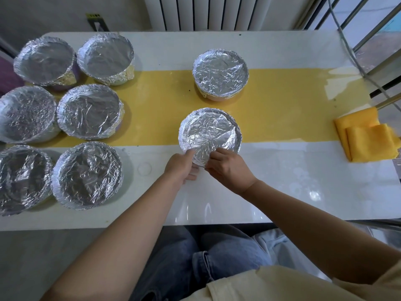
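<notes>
White glossy worktop [282,192] with a yellow band [162,101], daylight glinting off it; ribbed radiator [206,11] against a pale wall [54,9]; window bars [368,20] at right; grey floor [43,257].

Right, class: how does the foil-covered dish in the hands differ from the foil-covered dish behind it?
Both the left hand and right hand grip the near dish at its edge; the far dish is untouched. The near dish crosses the near edge of the yellow strip, the far dish its far edge. The far dish shows a side wall, the near dish only its rim. Both are round, foil-wrapped.
</notes>
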Action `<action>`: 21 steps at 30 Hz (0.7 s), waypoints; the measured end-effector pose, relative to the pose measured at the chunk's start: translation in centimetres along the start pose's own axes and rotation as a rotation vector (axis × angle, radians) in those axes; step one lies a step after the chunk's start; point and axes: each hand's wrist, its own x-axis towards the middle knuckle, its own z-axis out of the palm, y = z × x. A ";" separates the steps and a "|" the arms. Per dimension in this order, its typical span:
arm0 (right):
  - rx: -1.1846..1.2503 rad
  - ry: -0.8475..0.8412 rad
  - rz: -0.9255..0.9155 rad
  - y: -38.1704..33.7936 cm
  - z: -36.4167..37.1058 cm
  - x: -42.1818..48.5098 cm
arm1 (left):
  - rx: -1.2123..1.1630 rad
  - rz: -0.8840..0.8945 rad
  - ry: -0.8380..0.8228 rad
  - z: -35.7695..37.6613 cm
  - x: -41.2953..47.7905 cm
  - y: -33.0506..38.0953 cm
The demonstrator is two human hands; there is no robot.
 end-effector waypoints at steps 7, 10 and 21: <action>-0.015 -0.020 -0.016 -0.2 0.8 0.6 | -0.118 0.026 0.022 1.6 0.0 -0.5; -0.022 -0.019 -0.020 -0.3 0.7 0.5 | -0.098 0.037 0.026 1.5 -0.2 -0.5; -0.020 -0.001 -0.018 -0.9 1.0 0.8 | -0.020 0.046 0.031 0.8 0.6 -0.3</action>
